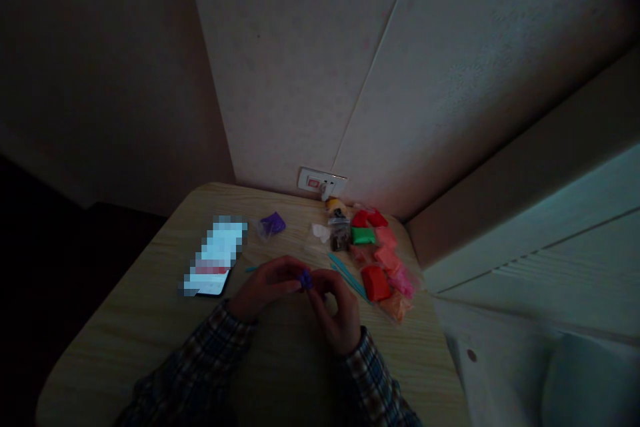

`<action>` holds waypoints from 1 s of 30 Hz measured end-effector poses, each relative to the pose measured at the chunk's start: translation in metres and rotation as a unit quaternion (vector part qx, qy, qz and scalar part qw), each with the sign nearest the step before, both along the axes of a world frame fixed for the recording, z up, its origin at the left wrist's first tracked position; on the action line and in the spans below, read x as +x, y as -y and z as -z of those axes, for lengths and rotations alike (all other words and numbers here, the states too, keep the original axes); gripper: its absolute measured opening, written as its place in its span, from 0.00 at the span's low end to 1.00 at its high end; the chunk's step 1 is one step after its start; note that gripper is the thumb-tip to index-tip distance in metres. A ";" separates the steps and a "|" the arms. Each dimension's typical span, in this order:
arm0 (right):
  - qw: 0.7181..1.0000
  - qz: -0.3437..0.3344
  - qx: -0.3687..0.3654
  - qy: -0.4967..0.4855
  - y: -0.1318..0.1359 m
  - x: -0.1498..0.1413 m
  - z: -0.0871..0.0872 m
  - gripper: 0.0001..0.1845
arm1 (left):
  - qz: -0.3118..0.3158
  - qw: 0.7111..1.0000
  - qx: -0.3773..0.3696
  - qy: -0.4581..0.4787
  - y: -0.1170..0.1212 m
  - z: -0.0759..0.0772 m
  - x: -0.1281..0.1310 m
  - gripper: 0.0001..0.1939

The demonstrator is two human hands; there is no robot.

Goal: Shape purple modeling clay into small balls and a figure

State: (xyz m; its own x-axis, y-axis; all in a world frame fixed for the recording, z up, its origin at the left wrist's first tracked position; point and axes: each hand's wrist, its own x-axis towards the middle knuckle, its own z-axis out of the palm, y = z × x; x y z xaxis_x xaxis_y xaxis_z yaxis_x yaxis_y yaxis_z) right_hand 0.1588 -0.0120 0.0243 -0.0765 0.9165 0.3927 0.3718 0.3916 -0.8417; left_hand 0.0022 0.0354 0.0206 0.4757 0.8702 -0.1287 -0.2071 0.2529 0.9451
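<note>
Right at the fingertips, here's the heart of it: a small purple clay lump (305,279), lying between the two hands over the near middle of the table (125,327). The left hand (270,285) pinches it from one side; the right hand (340,312) meets it from the other, thumb and fingertips drawn together on it. Neither hand is nearer; both touch. The lump looks knobbly and soft, squat rather than long, though it's too dark to call a long axis.

Beyond the left hand sits a purple clay packet (273,223), crinkled clear film trailing off one side. Just past the right hand, slim teal modelling tools (351,279) lie aslant, smooth like plastic, beside a plump red clay packet (376,282) with a glossy wrapper. Farther back, a flat green clay block (363,235), neatly squared. Off to the left, a phone (213,285) lies lit, slab-flat on pale, streaky wood grain. And the cuffs: plaid sleeves (367,363), soft-looking cloth bunched at both wrists.
</note>
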 end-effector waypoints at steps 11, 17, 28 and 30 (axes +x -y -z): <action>1.000 0.002 -0.018 -0.006 -0.001 -0.001 0.003 0.10 | -0.005 1.000 -0.002 0.017 0.000 0.002 0.000 0.14; 0.999 0.004 -0.034 0.007 -0.002 0.000 0.001 0.05 | -0.013 1.000 -0.005 0.010 -0.001 0.005 -0.001 0.14; 0.999 0.023 -0.027 0.024 -0.002 0.000 0.000 0.04 | -0.023 1.000 -0.001 -0.021 -0.001 0.000 0.001 0.10; 0.999 0.021 -0.030 0.024 -0.002 0.000 -0.001 0.04 | -0.022 0.999 0.003 -0.029 -0.001 -0.001 0.001 0.09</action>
